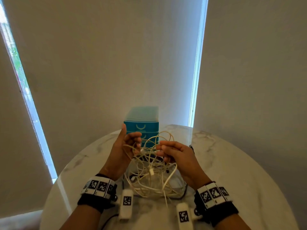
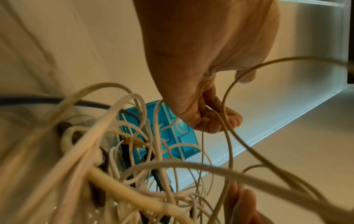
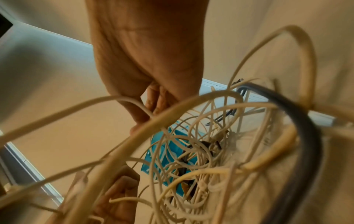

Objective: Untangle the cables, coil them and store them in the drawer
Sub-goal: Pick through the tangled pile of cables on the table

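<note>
A tangle of white and cream cables (image 1: 152, 176), with a few dark ones mixed in, lies on the round marble table (image 1: 240, 171) between my forearms. Its upper loops are lifted off the table. My left hand (image 1: 128, 143) is raised with the thumb up, and its curled fingers hold thin cream strands (image 2: 210, 119). To the right, my right hand (image 1: 166, 150) pinches cable loops (image 3: 141, 109) between thumb and fingers. Behind the tangle a teal drawer unit (image 1: 142, 125) stands with its drawers closed. Both wrist views are filled with blurred cable loops.
The table edge curves round close to my body. Pale roller blinds fill the background, with bright window strips (image 1: 197, 63) at left and right. Marker bands and white tags (image 1: 127, 203) sit on my wrists. Bare marble lies to the right of the cables.
</note>
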